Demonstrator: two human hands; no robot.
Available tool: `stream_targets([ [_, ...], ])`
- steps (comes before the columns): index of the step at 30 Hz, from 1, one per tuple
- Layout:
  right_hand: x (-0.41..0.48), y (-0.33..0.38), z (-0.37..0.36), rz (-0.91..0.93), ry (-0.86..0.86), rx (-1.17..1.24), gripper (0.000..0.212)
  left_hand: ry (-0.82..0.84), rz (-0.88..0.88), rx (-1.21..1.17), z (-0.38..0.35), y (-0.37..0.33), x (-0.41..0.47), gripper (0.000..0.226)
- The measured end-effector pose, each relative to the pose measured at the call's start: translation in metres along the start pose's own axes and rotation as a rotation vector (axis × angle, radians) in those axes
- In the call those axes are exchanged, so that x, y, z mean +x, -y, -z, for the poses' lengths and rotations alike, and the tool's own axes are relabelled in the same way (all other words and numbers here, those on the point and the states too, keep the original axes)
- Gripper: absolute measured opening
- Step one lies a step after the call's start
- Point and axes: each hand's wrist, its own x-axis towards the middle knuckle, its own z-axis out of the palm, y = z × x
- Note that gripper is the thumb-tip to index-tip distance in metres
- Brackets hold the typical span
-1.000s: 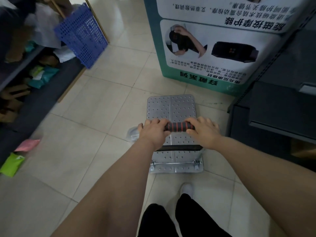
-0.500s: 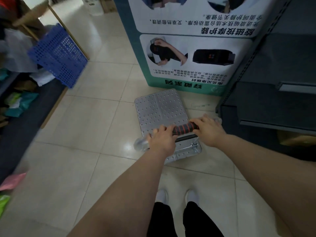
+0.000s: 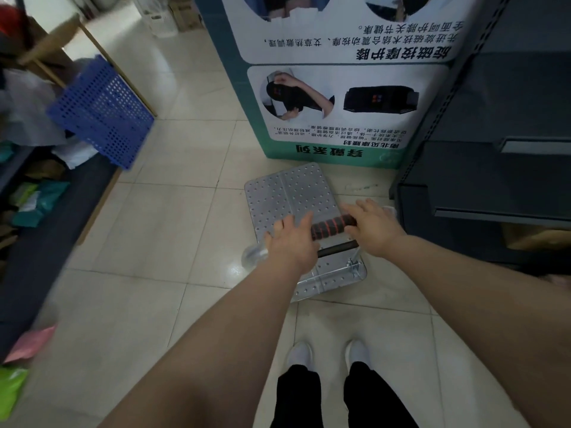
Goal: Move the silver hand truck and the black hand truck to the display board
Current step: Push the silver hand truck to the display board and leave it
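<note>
Silver hand truck [image 3: 290, 193] sits on the floor tiles just before the display board [image 3: 333, 88]; left hand [image 3: 290, 245] and right hand [image 3: 370, 227] lie open-fingered on its handle [image 3: 332, 225].

A blue perforated crate [image 3: 102, 111] leans tilted at the left, against a low dark shelf [image 3: 46, 230] cluttered with green and teal packets [image 3: 37, 197]. A pink packet [image 3: 29, 344] and a lime green one [image 3: 10, 387] lie on the pale tiled floor [image 3: 148, 230] beside the shelf. A dark cabinet [image 3: 494, 180] stands at the right.
</note>
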Motion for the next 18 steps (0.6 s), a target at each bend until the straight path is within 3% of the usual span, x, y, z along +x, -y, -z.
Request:
stream_targets([
  [4,-0.031,0.000,0.004,-0.120,-0.089,0.052,0.049,0.007,-0.143,0.105,0.023,-0.008,0.005,0.058],
  [9,-0.086,-0.011,0.009,-0.333,0.007,0.003,0.054,0.069,-0.359,0.267,0.042,-0.034,0.014,0.047],
  [18,-0.230,-0.021,0.004,-0.683,-0.067,0.061,0.057,0.161,-0.871,0.524,0.010,-0.124,-0.021,0.058],
])
